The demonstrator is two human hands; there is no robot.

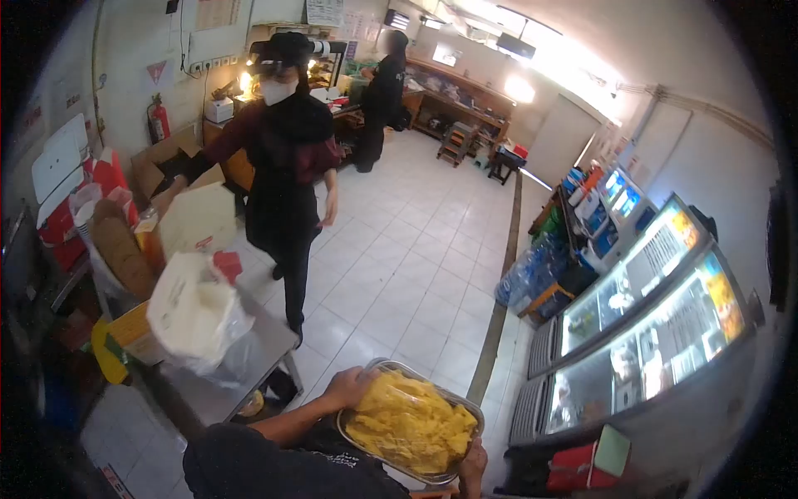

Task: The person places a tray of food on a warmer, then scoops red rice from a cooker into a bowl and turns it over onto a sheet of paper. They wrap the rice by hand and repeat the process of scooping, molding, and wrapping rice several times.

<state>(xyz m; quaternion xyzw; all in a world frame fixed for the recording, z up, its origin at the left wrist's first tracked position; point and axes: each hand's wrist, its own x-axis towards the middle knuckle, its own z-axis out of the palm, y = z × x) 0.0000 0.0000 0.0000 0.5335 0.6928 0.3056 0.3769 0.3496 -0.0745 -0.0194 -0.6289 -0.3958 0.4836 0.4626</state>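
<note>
A rectangular metal tray is in front of my body, held in both hands. It is heaped with a yellow, lumpy food under what looks like clear plastic wrap. My left hand grips the tray's left rim, its fingers lying over the edge onto the wrap. At the lower right, my right hand is closed round the opposite corner; part of it is hidden by the tray.
A person in black with a white mask stands ahead, near a metal table stacked with white boxes. Another person stands farther back. Glass-door fridges and water bottles line the right side. A red-and-green item sits lower right.
</note>
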